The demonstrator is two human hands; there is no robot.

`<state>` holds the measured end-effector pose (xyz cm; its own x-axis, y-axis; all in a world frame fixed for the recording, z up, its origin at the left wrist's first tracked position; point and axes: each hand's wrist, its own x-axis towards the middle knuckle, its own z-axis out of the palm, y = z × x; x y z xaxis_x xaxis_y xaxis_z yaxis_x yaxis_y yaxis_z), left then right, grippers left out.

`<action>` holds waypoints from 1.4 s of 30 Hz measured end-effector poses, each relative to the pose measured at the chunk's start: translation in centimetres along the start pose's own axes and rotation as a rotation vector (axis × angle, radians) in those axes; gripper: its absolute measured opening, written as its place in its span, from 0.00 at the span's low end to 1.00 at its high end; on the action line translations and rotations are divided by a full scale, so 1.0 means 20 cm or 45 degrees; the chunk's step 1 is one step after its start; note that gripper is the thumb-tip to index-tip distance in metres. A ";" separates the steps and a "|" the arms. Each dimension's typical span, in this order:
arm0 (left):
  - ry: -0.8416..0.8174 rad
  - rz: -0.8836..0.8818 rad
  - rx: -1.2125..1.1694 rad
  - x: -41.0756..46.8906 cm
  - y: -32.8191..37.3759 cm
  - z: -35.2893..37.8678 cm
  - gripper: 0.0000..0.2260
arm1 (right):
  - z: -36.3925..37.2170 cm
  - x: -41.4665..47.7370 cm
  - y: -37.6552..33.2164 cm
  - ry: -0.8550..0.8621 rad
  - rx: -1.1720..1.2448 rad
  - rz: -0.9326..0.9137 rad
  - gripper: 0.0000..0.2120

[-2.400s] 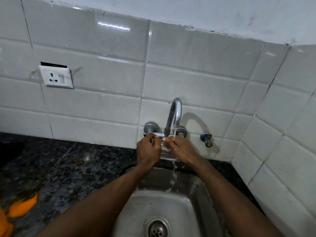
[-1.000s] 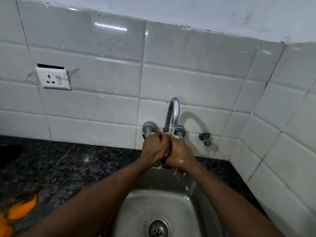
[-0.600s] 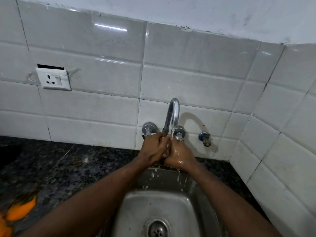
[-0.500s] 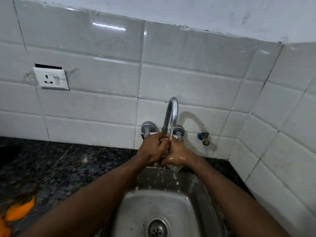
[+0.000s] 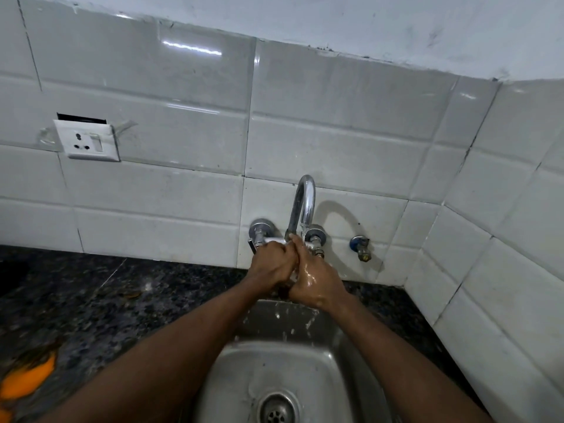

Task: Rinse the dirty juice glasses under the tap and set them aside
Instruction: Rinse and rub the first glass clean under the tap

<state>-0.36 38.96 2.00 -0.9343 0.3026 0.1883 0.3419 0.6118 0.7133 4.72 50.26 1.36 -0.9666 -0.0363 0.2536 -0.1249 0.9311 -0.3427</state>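
Your two hands meet under the one tap. The fingers of your left hand curl round a single juice glass, of which only a pale sliver shows between the palms, just right of those fingers. Your wet right hand presses in from the other side, but you cannot tell whether its fingers grip the glass. Both forearms reach forward over the one sink, directly below the fingers. Far left of them, on the table, lie two orange scraps.
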 end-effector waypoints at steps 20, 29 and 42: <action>-0.259 -0.833 -0.890 -0.09 -0.20 0.00 0.10 | 0.03 -0.03 0.00 0.652 0.456 0.146 0.23; -0.400 -0.900 -1.342 -0.17 -0.13 0.05 0.23 | 0.08 -0.04 -0.08 0.883 0.747 0.333 0.23; 0.282 0.304 0.522 -0.10 0.10 -0.02 0.13 | 0.28 -0.18 -0.12 0.088 2.012 0.899 0.37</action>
<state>2.10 39.29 3.33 -0.8091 0.3339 0.4837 0.5180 0.7939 0.3185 7.17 46.16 -3.76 -0.9216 0.2425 -0.3031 0.1622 -0.4687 -0.8683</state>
